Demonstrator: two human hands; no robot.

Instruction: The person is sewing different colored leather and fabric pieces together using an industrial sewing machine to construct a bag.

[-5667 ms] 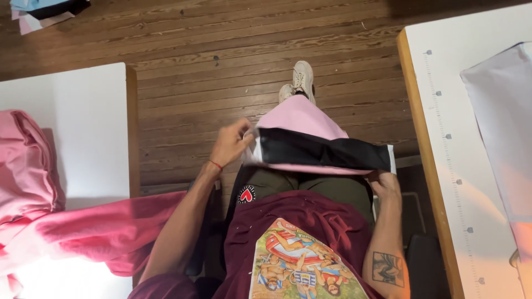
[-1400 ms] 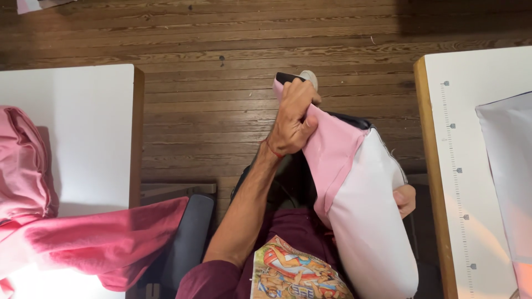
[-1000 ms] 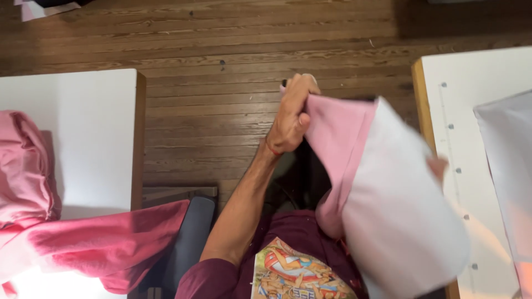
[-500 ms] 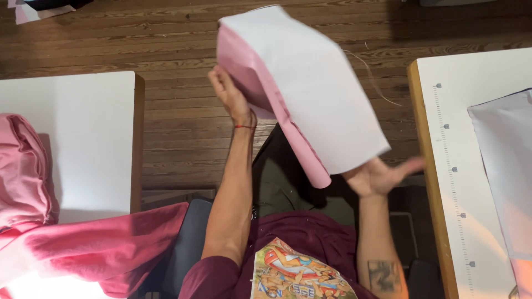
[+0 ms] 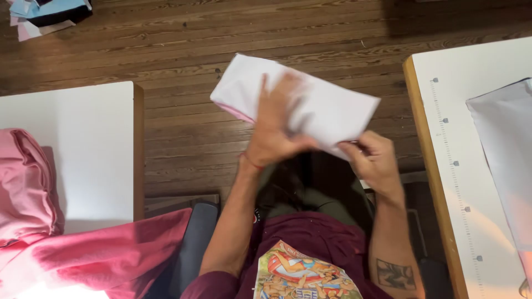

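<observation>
Clearly soft and light, the folded white cloth (image 5: 332,111) sags between them: left hand (image 5: 274,130) spread flat on top, right hand (image 5: 374,160) pinching its near edge, the best grip.

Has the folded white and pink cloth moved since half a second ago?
Yes. The folded cloth has come down from the frame's top and lies flatter, lower against the right table's edge, with the left hand pressed on it.
</observation>
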